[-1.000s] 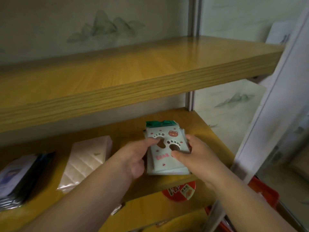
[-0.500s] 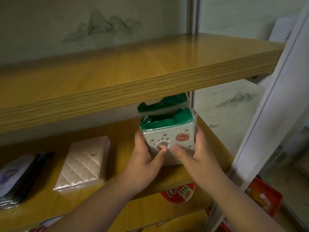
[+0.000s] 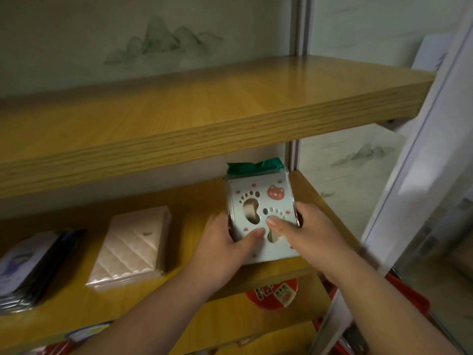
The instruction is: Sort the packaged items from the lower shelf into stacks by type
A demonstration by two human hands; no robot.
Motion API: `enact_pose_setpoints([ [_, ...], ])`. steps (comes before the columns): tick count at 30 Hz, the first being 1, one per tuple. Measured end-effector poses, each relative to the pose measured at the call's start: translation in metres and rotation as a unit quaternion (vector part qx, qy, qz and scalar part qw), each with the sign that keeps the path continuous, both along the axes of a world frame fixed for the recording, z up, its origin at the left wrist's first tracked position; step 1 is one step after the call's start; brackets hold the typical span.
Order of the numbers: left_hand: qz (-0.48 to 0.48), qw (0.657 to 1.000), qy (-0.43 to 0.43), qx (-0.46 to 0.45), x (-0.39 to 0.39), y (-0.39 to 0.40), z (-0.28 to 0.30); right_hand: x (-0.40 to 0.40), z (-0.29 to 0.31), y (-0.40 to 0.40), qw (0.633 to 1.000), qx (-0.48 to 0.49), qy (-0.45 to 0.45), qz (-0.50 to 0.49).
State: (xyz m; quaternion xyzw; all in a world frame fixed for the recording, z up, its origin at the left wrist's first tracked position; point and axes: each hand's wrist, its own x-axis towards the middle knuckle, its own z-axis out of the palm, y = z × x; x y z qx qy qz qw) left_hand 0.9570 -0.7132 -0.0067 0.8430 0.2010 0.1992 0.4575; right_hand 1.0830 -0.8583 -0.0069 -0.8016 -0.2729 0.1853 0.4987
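Both hands grip a stack of paw-print packets [image 3: 261, 216] at the right end of the lower shelf [image 3: 194, 221]: the left hand [image 3: 225, 244] curls round its left edge, thumb on the front, and the right hand [image 3: 307, 234] does the same on the right edge. At 9 o'clock from it lies a pink quilted pack [image 3: 130, 244], farther on a pile of dark packets [image 3: 28, 267]. The upper shelf [image 3: 204, 111] spans above. At 6 o'clock below sits a red lid [image 3: 273, 294].

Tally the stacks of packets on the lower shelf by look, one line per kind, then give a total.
Paw-print packets, gripped by both hands: 1 stack
Pink quilted packets: 1 stack
Dark-edged packets at far left: 1 stack
Total: 3 stacks
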Motion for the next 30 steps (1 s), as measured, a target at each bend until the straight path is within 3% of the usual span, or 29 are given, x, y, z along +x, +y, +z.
enact_pose_setpoints([
  [4, 0.030, 0.993, 0.103, -0.051, 0.008, 0.001, 0.004, 0.011, 0.006, 0.007, 0.996, -0.079, 0.047, 0.006],
  [9, 0.040, 0.978, 0.205, -0.008, 0.023, 0.007, 0.005, 0.015, 0.006, 0.017, 0.988, -0.154, 0.015, -0.010],
  [14, 0.100, 0.974, 0.200, -0.030, 0.027, 0.004, 0.006, 0.016, 0.009, 0.020, 0.982, -0.189, -0.021, -0.018],
  [18, 0.083, 0.978, 0.178, -0.071, 0.020, 0.003, 0.010, 0.010, 0.009, 0.018, 0.978, -0.202, -0.047, -0.019],
  [20, 0.075, 0.979, 0.187, 0.015, 0.012, 0.004, 0.011, 0.004, 0.008, 0.016, 0.971, -0.215, -0.098, -0.043],
  [23, 0.080, 0.951, 0.178, 0.242, -0.010, 0.004, 0.006, -0.009, 0.009, 0.010, 0.955, -0.226, -0.177, -0.072],
  [30, 0.074, 0.913, 0.167, 0.364, -0.054, 0.025, 0.005, -0.039, 0.014, 0.013, 0.924, -0.189, -0.332, -0.033],
])
